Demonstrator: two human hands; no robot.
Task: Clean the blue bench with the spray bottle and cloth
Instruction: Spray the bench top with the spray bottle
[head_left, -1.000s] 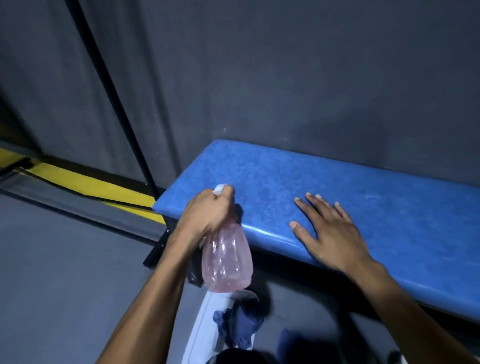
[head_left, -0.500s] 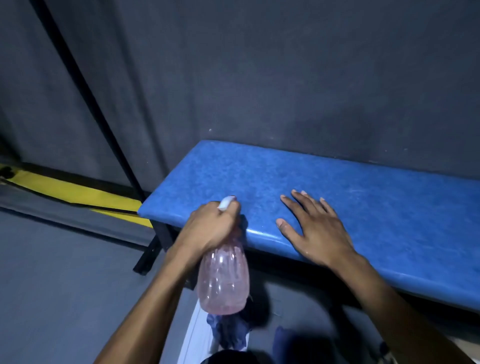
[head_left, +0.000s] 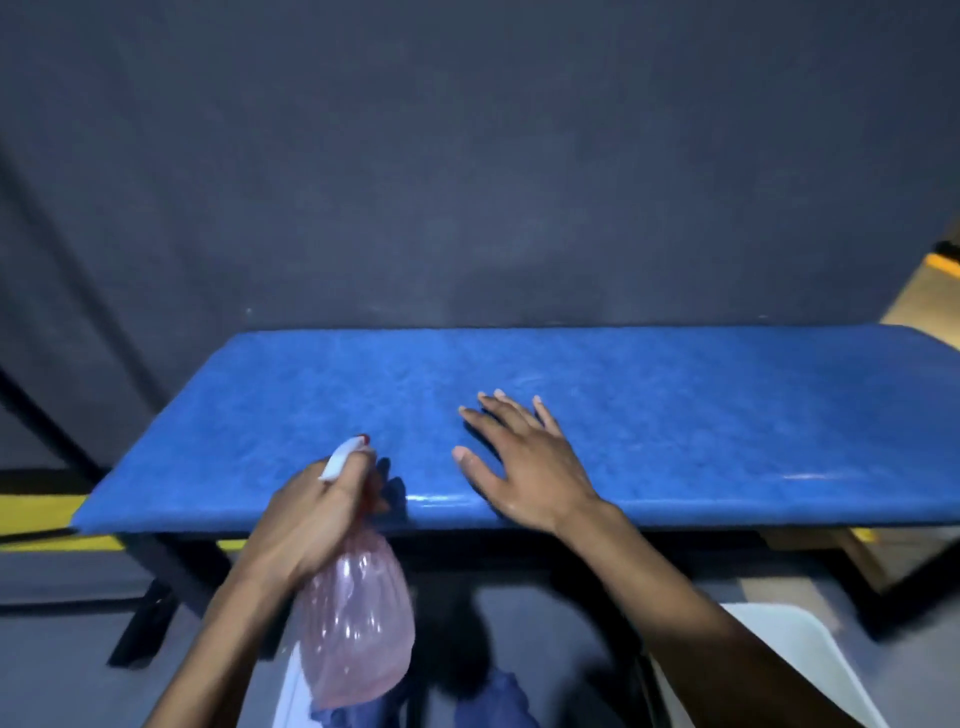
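The blue bench (head_left: 701, 415) runs across the middle of the view against a dark grey wall. My left hand (head_left: 311, 514) grips the neck of a pink translucent spray bottle (head_left: 358, 634) with a white nozzle, held at the bench's front edge with the nozzle over the left part of the seat. My right hand (head_left: 524, 462) lies flat on the seat, fingers spread, holding nothing. A blue cloth (head_left: 498, 701) shows at the bottom edge, below the bottle, partly hidden.
Black bench legs (head_left: 150, 608) stand at the left on a grey floor. A yellow floor strip (head_left: 41, 514) runs behind them. A white object (head_left: 795, 649) sits at the lower right, and a tan surface (head_left: 893, 551) lies beyond the bench's right end.
The view has swung right, so the whole bench now shows. The bottle and left hand stay at the front edge; the right hand stays flat on the seat.
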